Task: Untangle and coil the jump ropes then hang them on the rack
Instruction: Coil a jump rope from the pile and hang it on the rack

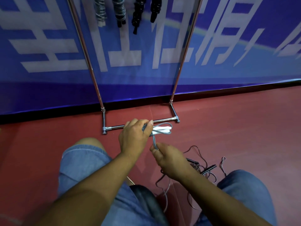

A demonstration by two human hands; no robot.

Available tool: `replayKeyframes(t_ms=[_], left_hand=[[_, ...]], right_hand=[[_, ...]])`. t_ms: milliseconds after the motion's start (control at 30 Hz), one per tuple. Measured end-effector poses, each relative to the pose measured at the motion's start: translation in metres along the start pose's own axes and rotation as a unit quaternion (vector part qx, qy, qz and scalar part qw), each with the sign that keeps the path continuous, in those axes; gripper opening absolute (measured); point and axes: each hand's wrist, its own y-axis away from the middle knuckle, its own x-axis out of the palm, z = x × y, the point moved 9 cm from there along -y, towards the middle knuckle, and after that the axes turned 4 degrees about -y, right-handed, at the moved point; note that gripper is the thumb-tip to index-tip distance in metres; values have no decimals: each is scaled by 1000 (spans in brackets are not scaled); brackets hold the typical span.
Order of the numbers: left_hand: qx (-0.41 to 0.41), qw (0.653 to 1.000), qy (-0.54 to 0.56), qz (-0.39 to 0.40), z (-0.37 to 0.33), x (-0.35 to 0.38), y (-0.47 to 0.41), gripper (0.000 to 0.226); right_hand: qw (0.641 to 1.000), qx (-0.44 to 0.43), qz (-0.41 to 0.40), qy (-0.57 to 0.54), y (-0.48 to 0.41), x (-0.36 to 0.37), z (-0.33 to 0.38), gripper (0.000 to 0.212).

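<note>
- So, the only writing in sight is the big white lettering on the blue banner (48, 38) behind the rack (114, 127); it's blurred and cropped, I can't read it.
- Left hand (135, 137) is wrapped around a bundled grey jump rope (154, 141), with the white handles (162, 128) sticking out to the right, just in front of the rack's base bar.
- Right hand (171, 160) pinches a loose strand of that same rope just below the bundle.
- Four coiled ropes (121, 10) hang at the top edge, between the rack's posts.
- Tangled black ropes (203, 167) lie on the red floor (244, 128) by the right knee.
- Open floor runs right of the rack, up to the banner's bottom edge.
</note>
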Motion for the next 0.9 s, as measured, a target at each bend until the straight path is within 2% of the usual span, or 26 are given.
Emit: replayKeyframes(t_ms=[233,300,400,567,800,900], left_hand=[[109,985,-132,-2,-31,2,18,44],[142,980,-141,3,-40,8,24,42],[195,970,-142,24,-56,15,33,40],[269,954,-112,68,-81,10,43,41],[315,939,-83,111,-93,9,39,38],[295,945,-50,131,-86,12,40,41]], right_hand=[[998,-18,-3,55,30,-9,-1,27],[997,-22,-14,76,38,-18,-3,30],[993,-31,-35,112,42,-40,-13,23],[989,-23,-57,136,29,-75,-34,31],[997,-37,-40,57,16,-82,-43,24],[999,-39,-16,-28,11,-74,-47,24]])
